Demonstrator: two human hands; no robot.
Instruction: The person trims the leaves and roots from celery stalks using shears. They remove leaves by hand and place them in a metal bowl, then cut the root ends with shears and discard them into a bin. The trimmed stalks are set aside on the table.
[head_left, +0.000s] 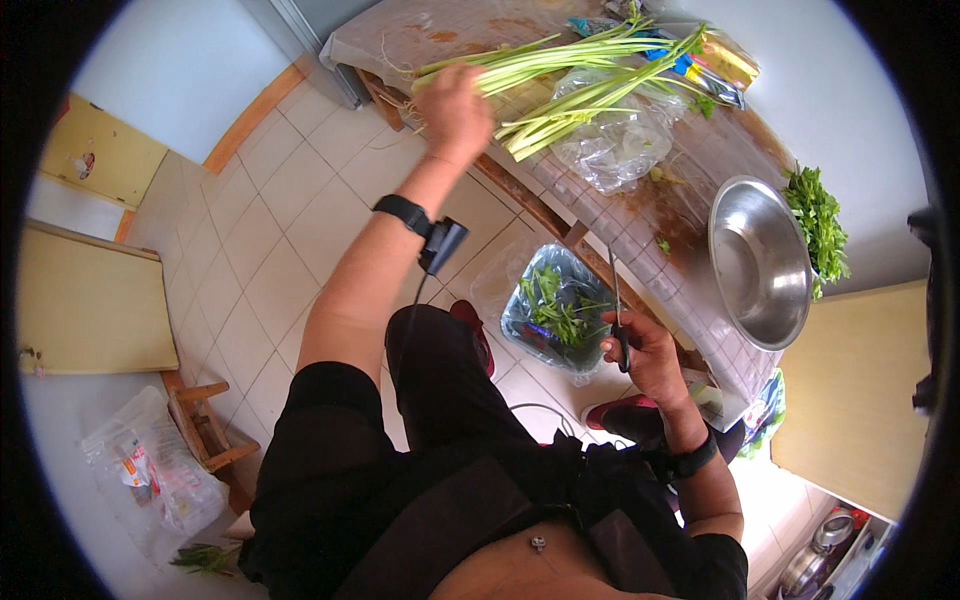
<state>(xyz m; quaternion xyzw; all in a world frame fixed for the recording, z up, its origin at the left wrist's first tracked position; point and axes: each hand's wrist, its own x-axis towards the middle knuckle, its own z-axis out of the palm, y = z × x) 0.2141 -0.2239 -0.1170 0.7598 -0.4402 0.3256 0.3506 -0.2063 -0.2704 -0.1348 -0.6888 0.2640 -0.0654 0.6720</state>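
Note:
My left hand is curled over the root end of a long bunch of pale green celery stalks; thin roots stick out beside it, and its fingertips are partly hidden. A second, leafless-looking bundle of celery stalks lies just right of it, partly on a clear plastic bag. In my right hand is a pair of scissors with dark handles, blades pointing away from me. Below the table edge, left of the scissors, stands a plastic-lined bin with celery leaves inside.
The table has a plastic-covered top with brown stains. A steel basin stands near its right end, with leafy greens behind. Colourful packets lie at the back. A wooden stool and a plastic bag are at left.

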